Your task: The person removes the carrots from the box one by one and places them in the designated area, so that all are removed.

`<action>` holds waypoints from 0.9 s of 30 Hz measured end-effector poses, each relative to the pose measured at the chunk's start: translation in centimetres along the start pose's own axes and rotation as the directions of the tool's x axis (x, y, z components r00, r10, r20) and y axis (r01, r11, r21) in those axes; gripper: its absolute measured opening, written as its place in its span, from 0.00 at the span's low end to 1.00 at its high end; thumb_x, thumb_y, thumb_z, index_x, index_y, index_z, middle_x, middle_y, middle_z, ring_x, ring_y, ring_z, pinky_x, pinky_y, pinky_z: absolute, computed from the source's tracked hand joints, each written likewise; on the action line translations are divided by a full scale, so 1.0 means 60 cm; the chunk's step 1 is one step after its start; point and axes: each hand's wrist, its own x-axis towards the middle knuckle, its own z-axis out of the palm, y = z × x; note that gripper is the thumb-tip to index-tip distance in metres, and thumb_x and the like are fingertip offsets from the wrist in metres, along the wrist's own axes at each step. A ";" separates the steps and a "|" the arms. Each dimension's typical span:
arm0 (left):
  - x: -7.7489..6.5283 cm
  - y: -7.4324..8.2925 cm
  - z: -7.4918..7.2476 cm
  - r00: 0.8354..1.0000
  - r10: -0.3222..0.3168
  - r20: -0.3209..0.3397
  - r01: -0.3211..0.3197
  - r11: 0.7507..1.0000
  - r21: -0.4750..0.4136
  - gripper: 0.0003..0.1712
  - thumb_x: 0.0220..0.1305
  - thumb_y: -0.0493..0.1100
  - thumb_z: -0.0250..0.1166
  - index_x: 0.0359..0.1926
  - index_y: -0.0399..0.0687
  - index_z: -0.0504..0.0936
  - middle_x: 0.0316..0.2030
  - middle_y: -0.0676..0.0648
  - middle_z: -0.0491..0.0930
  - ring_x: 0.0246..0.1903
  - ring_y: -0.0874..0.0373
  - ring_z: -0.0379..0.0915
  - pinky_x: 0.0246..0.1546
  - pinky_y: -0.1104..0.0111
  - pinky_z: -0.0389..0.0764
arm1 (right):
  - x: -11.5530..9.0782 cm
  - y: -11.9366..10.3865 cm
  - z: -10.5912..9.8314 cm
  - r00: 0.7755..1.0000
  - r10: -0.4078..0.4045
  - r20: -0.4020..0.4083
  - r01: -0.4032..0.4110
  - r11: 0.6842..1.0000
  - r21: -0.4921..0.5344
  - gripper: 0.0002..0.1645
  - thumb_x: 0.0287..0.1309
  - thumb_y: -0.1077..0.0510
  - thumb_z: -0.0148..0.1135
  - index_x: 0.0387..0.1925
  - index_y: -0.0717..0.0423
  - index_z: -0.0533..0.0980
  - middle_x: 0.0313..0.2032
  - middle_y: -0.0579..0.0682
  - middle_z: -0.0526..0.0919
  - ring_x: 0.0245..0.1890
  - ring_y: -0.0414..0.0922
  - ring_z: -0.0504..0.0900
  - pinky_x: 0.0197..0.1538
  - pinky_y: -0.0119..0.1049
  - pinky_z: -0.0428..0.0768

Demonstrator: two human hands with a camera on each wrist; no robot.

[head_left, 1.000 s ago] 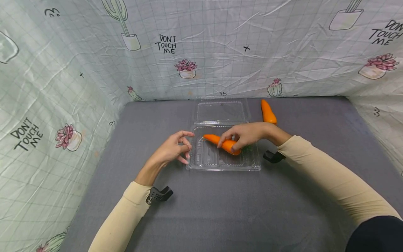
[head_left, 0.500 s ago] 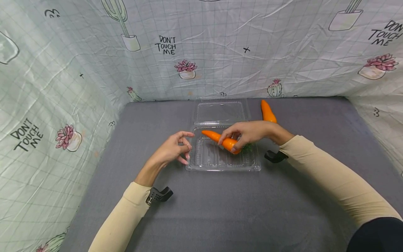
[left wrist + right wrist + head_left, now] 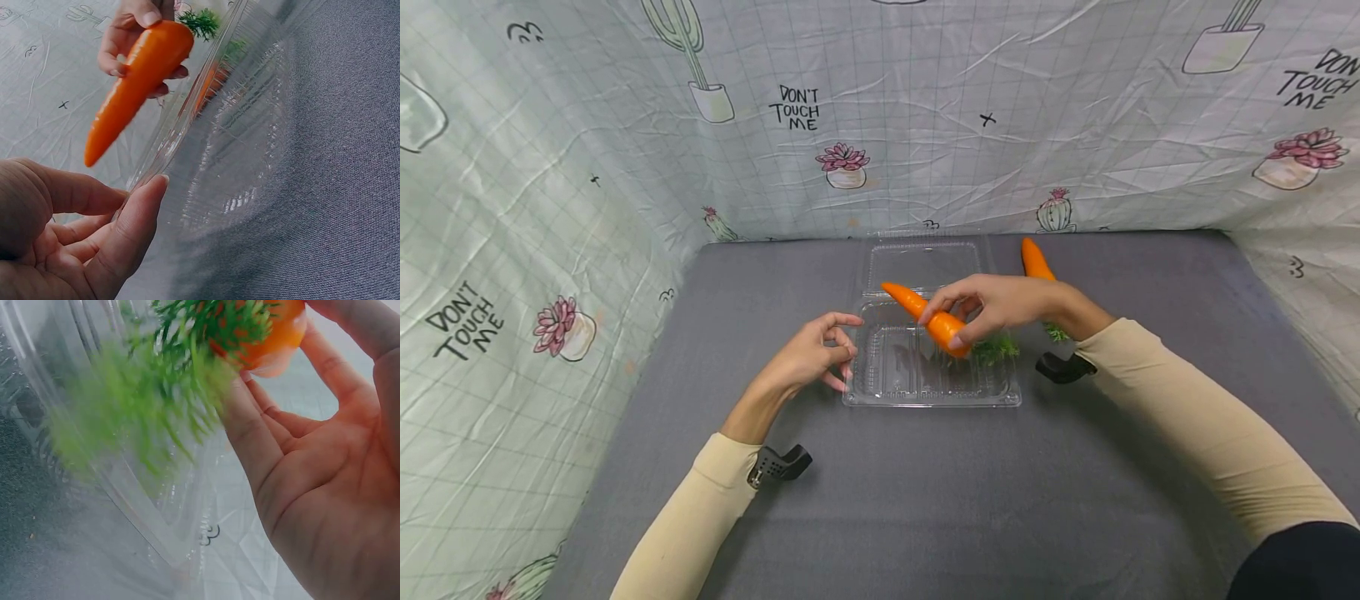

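My right hand (image 3: 1003, 302) grips an orange carrot (image 3: 946, 332) over the clear plastic clamshell container (image 3: 932, 405), its pointed end tilted up and to the left. Feathery green leaves (image 3: 137, 406) trail from the carrot's thick end in the right wrist view, blurred. At the container's left side, my left hand (image 3: 808, 354) pinches the rim between thumb and finger, as the left wrist view shows. The container's lid (image 3: 928, 265) lies folded back away from me.
A second carrot (image 3: 1036, 258) lies on the grey tabletop (image 3: 910, 492) at the back right, partly hidden behind the right forearm. Its green top (image 3: 1056, 333) shows below that arm. Patterned cloth (image 3: 917, 125) hangs along the back and sides.
My right hand has raised the carrot from inside the container, shifting up and slightly right; more of its leaves now show. My left hand has stayed at the rim.
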 end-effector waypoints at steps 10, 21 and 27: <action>0.000 0.001 0.001 1.000 0.002 -0.007 -0.002 1.000 -0.014 0.30 0.70 0.28 0.58 0.71 0.37 0.65 0.41 0.31 0.74 0.24 0.53 0.77 0.24 0.55 0.90 | -0.020 -0.003 -0.013 0.995 -0.084 -0.054 0.085 0.996 0.002 0.27 0.66 0.60 0.67 0.65 0.48 0.75 0.63 0.51 0.76 0.58 0.53 0.78 0.58 0.50 0.85; -0.001 0.001 0.001 1.000 -0.006 -0.006 0.006 1.000 -0.013 0.30 0.70 0.28 0.58 0.71 0.37 0.65 0.41 0.32 0.74 0.24 0.53 0.78 0.24 0.55 0.90 | -0.049 -0.004 -0.016 0.993 -0.031 -0.114 0.034 0.999 0.016 0.31 0.66 0.59 0.67 0.69 0.50 0.72 0.68 0.53 0.72 0.59 0.53 0.77 0.59 0.49 0.84; -0.001 -0.001 0.001 1.000 -0.009 0.000 0.009 1.000 -0.025 0.31 0.70 0.27 0.58 0.71 0.37 0.64 0.39 0.34 0.75 0.24 0.53 0.78 0.25 0.54 0.90 | -0.064 0.000 -0.019 0.989 -0.007 -0.145 0.012 0.999 0.030 0.34 0.66 0.59 0.67 0.71 0.54 0.69 0.69 0.55 0.71 0.61 0.53 0.77 0.62 0.48 0.82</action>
